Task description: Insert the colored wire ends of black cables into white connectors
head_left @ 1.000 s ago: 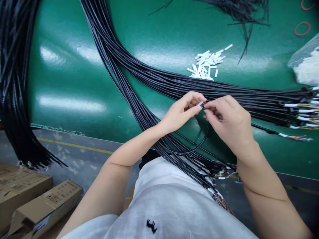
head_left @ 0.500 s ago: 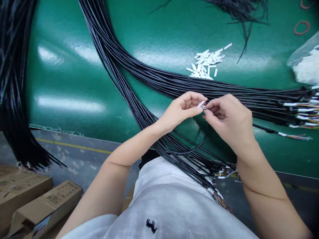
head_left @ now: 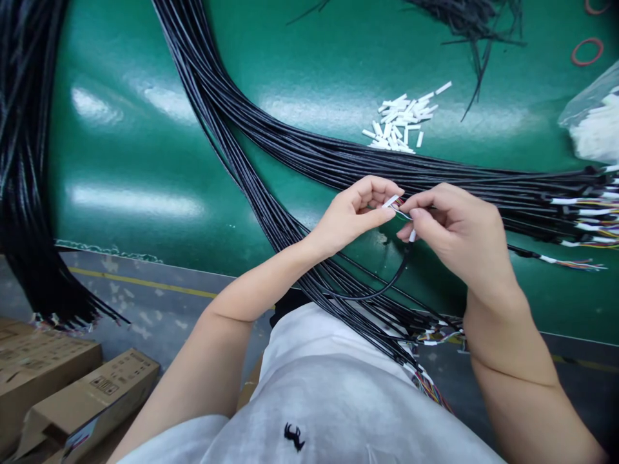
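Between the thumb and fingers of my left hand (head_left: 360, 206) a short white sleeve (head_left: 391, 201) is pinched. Thin coloured wires (head_left: 401, 211) run from beside it to my right hand (head_left: 449, 232), whose thumb and forefinger are closed on them. These wires belong to a black cable (head_left: 400, 270) that curves up from below, with a white piece (head_left: 412, 236) round its end under my right fingers. Whether the wire tips are inside the sleeve I cannot tell. Behind both hands passes a thick bundle of black cables (head_left: 309, 148).
Loose white sleeves (head_left: 403, 119) lie in a pile beyond the bundle, and a plastic bag (head_left: 597, 122) holds more at the right. Black strips (head_left: 464, 26) and a red ring (head_left: 587, 51) are at the back. More cables (head_left: 29, 161) hang over the left edge above cardboard boxes (head_left: 91, 393).
My right hand has shifted slightly right, away from the left, so more of the wires and the white piece on the cable show. The left hand keeps its pinch almost in place.
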`<state>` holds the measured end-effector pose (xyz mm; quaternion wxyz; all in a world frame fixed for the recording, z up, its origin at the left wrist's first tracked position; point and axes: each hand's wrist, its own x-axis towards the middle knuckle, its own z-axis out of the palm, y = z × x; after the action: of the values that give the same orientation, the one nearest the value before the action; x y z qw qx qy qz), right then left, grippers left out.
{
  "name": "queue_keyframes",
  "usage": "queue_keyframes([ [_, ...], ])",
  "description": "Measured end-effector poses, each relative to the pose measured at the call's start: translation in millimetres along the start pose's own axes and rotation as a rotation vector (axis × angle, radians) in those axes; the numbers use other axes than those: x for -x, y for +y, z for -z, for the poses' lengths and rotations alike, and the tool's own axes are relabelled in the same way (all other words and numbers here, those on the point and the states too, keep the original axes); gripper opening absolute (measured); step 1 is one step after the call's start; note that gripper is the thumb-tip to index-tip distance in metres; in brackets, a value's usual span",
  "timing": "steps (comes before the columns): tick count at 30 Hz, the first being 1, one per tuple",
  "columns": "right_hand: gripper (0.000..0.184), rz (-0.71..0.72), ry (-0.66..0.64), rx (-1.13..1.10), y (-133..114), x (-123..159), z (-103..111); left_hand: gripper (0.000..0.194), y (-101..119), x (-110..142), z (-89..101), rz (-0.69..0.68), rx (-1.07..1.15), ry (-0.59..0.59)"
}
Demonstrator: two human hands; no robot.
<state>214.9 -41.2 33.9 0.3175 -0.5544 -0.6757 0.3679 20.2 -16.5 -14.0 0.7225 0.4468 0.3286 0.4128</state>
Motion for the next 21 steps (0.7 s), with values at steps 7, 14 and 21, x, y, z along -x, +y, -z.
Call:
queue_keyframes([
  [7, 0.017, 0.097, -0.057, 0.066, 3.9, -1.3, 7.4, 0.04, -2.1, 2.0, -0.3, 0.018, 0.014, 0.001],
  [14, 0.02, 0.199, 0.043, 0.157, 7.4, -1.2, 0.3, 0.039, -0.8, 2.2, -1.2, 0.02, 0.003, -0.02],
  [21, 0.02, 0.257, 0.184, 0.168, 4.5, -0.2, -11.2, 0.036, 3.7, 0.4, 1.3, 0.034, 0.045, -0.054],
])
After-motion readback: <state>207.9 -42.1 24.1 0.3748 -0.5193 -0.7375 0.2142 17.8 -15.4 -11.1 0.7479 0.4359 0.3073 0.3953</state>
